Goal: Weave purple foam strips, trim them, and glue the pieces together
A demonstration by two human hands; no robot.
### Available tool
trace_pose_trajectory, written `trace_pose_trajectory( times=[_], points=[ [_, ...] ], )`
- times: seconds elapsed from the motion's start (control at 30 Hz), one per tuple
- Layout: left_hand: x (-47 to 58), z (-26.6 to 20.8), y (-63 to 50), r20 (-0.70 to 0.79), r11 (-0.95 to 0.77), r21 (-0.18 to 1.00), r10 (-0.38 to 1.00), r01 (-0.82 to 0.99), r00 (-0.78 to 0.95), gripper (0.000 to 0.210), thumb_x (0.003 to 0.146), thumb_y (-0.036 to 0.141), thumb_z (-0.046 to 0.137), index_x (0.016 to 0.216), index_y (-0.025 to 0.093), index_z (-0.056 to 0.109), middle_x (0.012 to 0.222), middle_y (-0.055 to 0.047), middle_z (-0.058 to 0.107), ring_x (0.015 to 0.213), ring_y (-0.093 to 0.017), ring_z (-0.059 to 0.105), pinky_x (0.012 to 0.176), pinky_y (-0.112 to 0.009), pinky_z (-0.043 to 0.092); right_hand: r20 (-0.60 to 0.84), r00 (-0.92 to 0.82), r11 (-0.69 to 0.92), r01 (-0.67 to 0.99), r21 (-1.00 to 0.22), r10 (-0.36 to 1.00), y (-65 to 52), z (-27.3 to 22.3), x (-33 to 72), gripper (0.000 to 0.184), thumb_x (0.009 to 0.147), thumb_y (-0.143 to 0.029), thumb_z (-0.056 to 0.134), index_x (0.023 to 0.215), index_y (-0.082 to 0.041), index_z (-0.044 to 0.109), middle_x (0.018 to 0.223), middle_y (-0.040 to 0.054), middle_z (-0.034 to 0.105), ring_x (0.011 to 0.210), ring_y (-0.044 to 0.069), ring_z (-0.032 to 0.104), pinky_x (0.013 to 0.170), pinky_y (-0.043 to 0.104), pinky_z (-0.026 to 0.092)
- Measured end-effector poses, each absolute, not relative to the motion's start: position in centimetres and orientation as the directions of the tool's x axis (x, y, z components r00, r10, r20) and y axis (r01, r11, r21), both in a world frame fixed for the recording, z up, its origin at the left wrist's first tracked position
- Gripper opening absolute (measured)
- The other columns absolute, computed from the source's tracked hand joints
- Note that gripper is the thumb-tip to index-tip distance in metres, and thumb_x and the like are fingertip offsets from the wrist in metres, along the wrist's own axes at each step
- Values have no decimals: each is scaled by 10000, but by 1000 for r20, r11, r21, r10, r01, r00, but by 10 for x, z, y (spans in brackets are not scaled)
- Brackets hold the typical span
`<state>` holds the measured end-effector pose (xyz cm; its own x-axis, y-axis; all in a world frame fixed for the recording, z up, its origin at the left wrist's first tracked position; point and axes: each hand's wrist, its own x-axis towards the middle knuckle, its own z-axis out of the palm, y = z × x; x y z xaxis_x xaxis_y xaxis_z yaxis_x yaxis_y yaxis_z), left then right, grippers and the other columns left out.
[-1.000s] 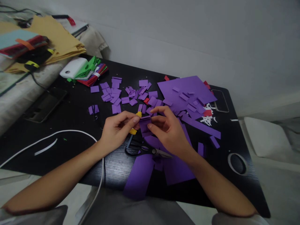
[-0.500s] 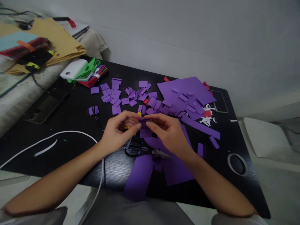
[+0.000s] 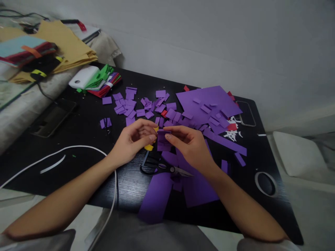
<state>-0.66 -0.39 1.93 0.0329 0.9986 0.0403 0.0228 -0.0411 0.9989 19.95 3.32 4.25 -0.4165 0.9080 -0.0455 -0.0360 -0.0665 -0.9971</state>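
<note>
A small folded piece of purple paper (image 3: 162,131) is pinched between the thumb and forefinger of my right hand (image 3: 195,146). To its left, my left hand (image 3: 132,141) is just off the paper, its fingers curved and its thumb apart from the forefinger, holding nothing. Under the hands lie more purple pieces (image 3: 162,147) and a yellow-handled tool (image 3: 148,147), partly hidden by my left hand. Black-handled scissors (image 3: 170,169) rest below, blades pointing right, over larger purple sheets (image 3: 154,198).
Many folded purple pieces (image 3: 127,104) are spread across the black table (image 3: 86,130). A big purple sheet (image 3: 199,96), white paper scraps (image 3: 230,136) and a roll of tape (image 3: 265,184) are to the right. A white cable (image 3: 78,146) crosses the left side.
My left hand has let go of the purple piece and moved slightly left, its thumb and forefinger parting. My right hand keeps its pinch on the piece, almost unmoved.
</note>
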Motion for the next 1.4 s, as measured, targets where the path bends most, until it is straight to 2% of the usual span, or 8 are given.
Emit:
trace_pose_trajectory(
  times=[0.1,0.2,0.3,0.43,0.9,1.07,1.27,1.4],
  points=[
    [-20,17,3,141,-145,918,989,370,38,343,807,204,652,1147,167,636,1026,-71,705,941,-225,690,870,-378,567,-63,-386,-81,-31,-996,920,39,46,205,191,822,-277,818,1011,-250,820,1027,19,824,969,200,777,929,368,629],
    [-30,13,8,148,-230,649,973,726,176,381,750,170,626,1131,176,618,1143,-100,665,1071,-288,641,980,-457,512,-72,-350,-88,-31,-996,934,44,50,211,216,814,-298,827,1022,-241,822,994,25,819,940,195,769,920,370,626],
    [-31,8,10,90,-299,430,953,852,289,394,737,188,622,1131,170,611,1190,-135,631,1132,-353,600,992,-519,478,-65,-326,-90,-63,-994,943,48,53,216,223,794,-294,840,1011,-244,823,967,20,811,919,187,759,907,367,623],
    [-31,3,11,34,-318,335,945,887,326,411,752,190,601,1162,161,602,1193,-144,623,1101,-363,611,956,-522,472,-61,-309,-93,-89,-992,949,51,56,220,234,766,-252,847,998,-244,822,941,13,800,897,182,748,876,359,622],
    [-43,1,14,-35,-300,497,931,815,364,230,815,230,600,1040,188,581,1100,-80,585,934,-241,606,831,-369,510,90,-252,73,-78,-994,963,49,68,221,143,820,-241,812,959,-272,818,1207,25,755,1153,212,706,1038,383,572],
    [-47,17,14,90,-353,549,926,758,366,282,839,242,612,1115,195,581,1157,-70,614,948,-215,619,830,-341,514,117,-281,102,-67,-992,952,49,66,220,157,860,-275,786,1014,-246,788,1065,28,789,1049,199,736,1000,385,595],
    [-55,21,12,335,-341,616,929,710,156,334,848,327,656,1156,205,616,1068,-70,692,899,-237,653,793,-360,525,142,-256,128,-70,-989,956,46,62,218,256,875,-322,790,1045,-292,602,950,-17,737,935,166,721,899,344,603],
    [-53,19,9,280,-210,813,959,544,-47,316,921,434,641,1125,197,689,944,-60,720,717,-194,637,630,-324,507,177,-295,175,-32,-984,939,44,62,218,179,924,-313,733,929,-281,557,978,-8,704,989,169,697,934,353,581]
  ],
)
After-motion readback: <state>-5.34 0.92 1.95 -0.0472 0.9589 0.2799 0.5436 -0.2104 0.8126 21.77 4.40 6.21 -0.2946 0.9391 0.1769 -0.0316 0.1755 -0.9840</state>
